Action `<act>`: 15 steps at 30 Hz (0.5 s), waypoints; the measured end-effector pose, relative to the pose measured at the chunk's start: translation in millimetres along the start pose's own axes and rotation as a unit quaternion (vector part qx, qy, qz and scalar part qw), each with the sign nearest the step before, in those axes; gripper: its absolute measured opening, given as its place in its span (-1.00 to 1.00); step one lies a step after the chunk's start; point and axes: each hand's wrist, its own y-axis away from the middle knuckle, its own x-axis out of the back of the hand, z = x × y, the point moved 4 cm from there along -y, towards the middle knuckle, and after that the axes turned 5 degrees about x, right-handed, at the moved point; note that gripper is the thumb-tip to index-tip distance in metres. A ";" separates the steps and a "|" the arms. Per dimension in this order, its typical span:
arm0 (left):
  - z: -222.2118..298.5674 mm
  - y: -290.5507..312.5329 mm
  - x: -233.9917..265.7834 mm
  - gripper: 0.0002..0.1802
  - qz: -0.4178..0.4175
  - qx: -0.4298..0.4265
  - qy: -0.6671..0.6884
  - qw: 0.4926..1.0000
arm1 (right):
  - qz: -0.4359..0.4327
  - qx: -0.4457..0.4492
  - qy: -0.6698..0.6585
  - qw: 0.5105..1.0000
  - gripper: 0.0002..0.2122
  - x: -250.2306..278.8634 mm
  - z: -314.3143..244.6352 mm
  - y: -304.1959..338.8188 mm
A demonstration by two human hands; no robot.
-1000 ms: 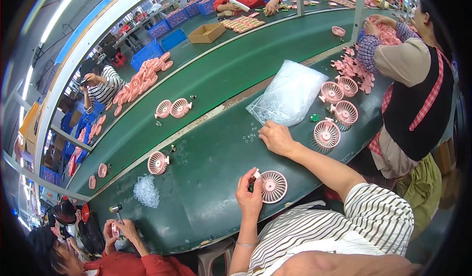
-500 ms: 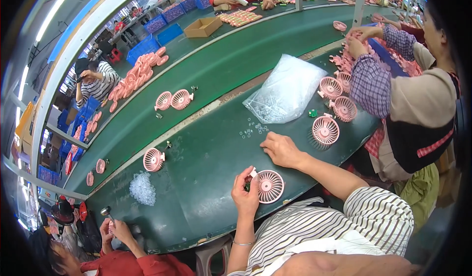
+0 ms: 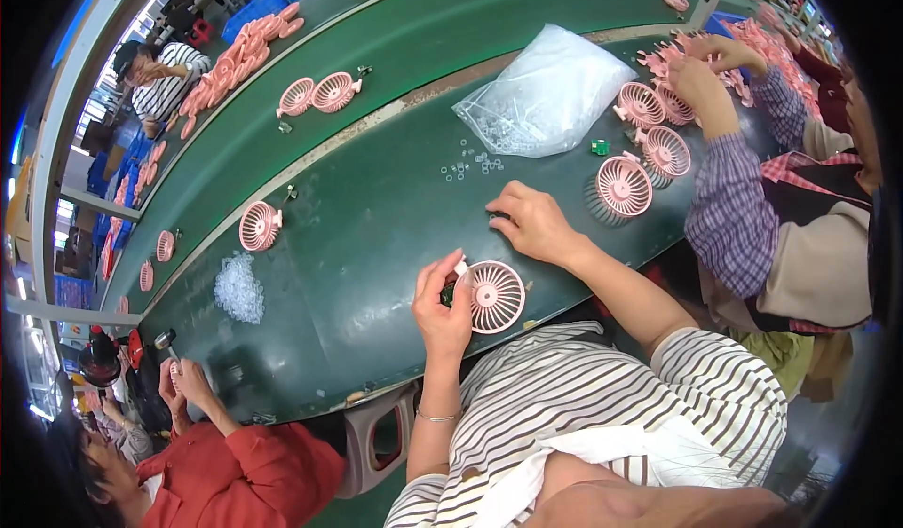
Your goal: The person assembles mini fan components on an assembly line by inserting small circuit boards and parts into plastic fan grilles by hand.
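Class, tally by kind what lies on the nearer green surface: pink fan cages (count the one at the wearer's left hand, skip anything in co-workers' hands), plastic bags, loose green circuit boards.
Pink fan cages, one gripped by the left hand: 6
Plastic bag: 1
Loose green circuit board: 1
Total: 8

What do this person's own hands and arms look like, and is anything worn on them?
Both the left hand and right hand are gloveless, with bare forearms. A thin, silvery bracelet circles the left wrist; none shows on the right. The short sleeves are white with dark stripes.
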 end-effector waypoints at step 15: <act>-2.7 5.6 -3.2 -0.67 0.033 0.030 0.001 0.999 | -0.037 -0.207 -0.305 0.929 -0.89 -15.4 -1.2 3.5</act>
